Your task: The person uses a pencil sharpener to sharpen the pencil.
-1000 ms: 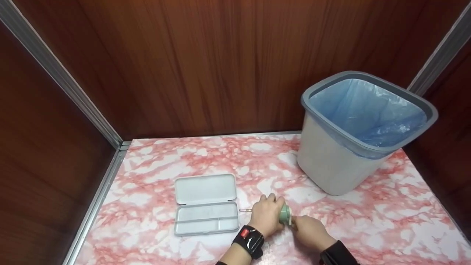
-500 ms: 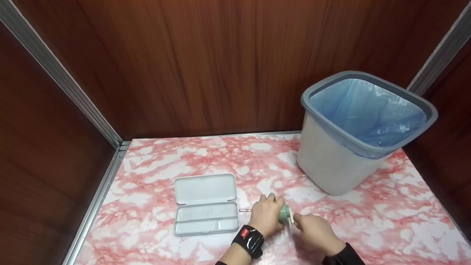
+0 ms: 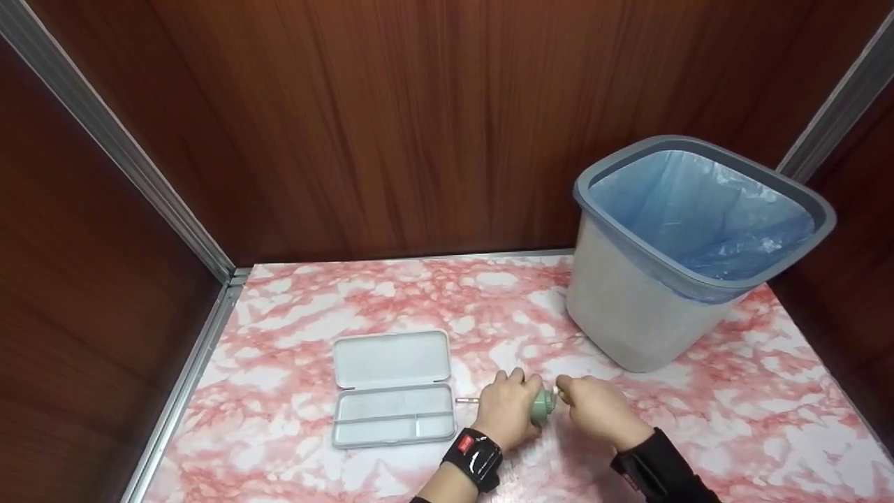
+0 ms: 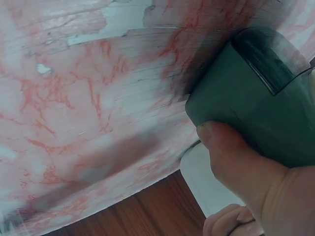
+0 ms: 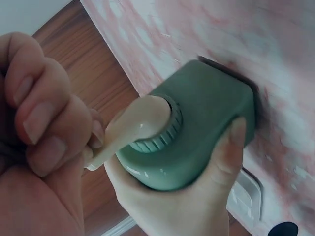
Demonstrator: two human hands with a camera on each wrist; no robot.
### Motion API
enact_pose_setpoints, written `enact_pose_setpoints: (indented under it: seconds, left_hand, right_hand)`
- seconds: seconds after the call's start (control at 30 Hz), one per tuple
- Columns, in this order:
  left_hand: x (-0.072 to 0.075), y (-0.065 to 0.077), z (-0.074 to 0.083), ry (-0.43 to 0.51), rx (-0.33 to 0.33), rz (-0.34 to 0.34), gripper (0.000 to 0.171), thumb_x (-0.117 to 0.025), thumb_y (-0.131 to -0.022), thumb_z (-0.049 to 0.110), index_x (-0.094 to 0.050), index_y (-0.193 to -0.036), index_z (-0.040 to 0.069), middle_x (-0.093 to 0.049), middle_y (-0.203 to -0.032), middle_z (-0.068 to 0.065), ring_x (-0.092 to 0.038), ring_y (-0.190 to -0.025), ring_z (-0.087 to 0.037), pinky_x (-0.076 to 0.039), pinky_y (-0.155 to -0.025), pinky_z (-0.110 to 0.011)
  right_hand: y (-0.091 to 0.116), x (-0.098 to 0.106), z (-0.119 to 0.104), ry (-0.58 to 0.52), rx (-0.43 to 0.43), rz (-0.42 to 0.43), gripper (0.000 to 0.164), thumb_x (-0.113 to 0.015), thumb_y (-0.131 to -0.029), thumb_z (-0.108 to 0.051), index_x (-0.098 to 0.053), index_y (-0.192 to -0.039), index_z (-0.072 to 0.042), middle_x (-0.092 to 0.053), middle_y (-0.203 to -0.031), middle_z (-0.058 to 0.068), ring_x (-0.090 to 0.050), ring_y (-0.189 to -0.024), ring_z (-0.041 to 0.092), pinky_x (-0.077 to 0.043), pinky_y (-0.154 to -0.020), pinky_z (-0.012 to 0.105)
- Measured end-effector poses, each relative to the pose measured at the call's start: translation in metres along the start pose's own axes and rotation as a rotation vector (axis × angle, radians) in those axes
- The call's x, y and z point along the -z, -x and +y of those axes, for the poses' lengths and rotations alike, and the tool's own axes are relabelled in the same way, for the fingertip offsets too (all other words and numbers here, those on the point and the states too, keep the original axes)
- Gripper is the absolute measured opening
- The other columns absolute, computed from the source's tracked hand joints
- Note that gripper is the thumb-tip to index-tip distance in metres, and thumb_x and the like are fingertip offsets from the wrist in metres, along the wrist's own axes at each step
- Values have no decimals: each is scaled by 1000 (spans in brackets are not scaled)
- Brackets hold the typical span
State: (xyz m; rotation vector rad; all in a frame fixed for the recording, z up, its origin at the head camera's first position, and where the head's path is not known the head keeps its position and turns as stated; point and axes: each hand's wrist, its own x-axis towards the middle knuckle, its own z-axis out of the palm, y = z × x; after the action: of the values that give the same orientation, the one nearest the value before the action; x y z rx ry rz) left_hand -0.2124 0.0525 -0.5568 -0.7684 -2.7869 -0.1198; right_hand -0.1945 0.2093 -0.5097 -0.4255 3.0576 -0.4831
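Observation:
A green hand-crank pencil sharpener (image 3: 541, 406) rests on the table, and my left hand (image 3: 504, 411) grips its body from above. In the left wrist view, the thumb lies along the sharpener's (image 4: 241, 105) side. The end of a pencil (image 3: 468, 400) sticks out to the left of that hand; its other end is hidden. On the right side, my right hand (image 3: 602, 412) holds the cream crank handle (image 5: 133, 128), its fingers curled round the knob. The crank joins the sharpener (image 5: 206, 98) at a ribbed green collar.
Left of the hands lies an open grey pencil case (image 3: 393, 360), its lid folded back and dividers showing. At the back right stands a bin (image 3: 628, 300) with a blue liner (image 3: 670, 202). Wooden panels (image 3: 419, 126) enclose the red-and-white table (image 3: 293, 321).
My right hand has moved away from the table's front edge, turning the crank from pointing down to pointing sideways or up. The left hand and sharpener have stayed put.

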Motion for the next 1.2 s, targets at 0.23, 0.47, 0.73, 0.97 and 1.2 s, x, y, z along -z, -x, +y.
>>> enact_pose_setpoints:
  seconds: [0.23,0.47,0.73,0.97,1.2]
  left_hand:
    - [1,-1,0,0,5,-5,66,-82,-45,52,-53,-99,26,-57,-87,6,-52,-71,-14,-43,-49,-25]
    - [1,-1,1,-1,2,2,67,-82,-44,52,-53,-98,26,-57,-86,6,-51,-70,-15,-41,-48,-25]
    - [0,-1,0,17,-3,10,67,-83,-44,51,-54,-99,25,-57,-88,5,-52,-71,-15,-42,-48,-26]
    - [-2,-1,1,19,1,16,66,-83,-43,51,-54,-96,25,-57,-86,6,-51,-70,-14,-41,-48,-25]
    - [-1,-1,1,9,5,6,64,-82,-45,51,-54,-97,25,-57,-86,6,-51,-70,-13,-41,-48,-24]
  right_hand:
    - [-16,-3,7,-13,-36,-29,18,-58,-81,-11,-46,-69,-15,-42,-55,-2,-46,-54,18,-33,-49,33]
    - [-28,-17,16,-30,-54,-34,23,-56,-85,-18,-45,-66,-15,-46,-56,2,-48,-55,21,-34,-49,35]
    - [-26,-42,21,-45,-93,-105,16,-54,-77,-8,-47,-65,-16,-54,-62,0,-51,-59,18,-38,-52,35]
    - [-11,-56,21,-68,-112,-104,10,-54,-78,-9,-55,-70,-15,-63,-71,5,-59,-66,24,-44,-56,42]
    - [8,-60,15,-57,-115,-122,14,-55,-85,-16,-56,-71,-13,-62,-70,5,-60,-64,26,-46,-55,42]
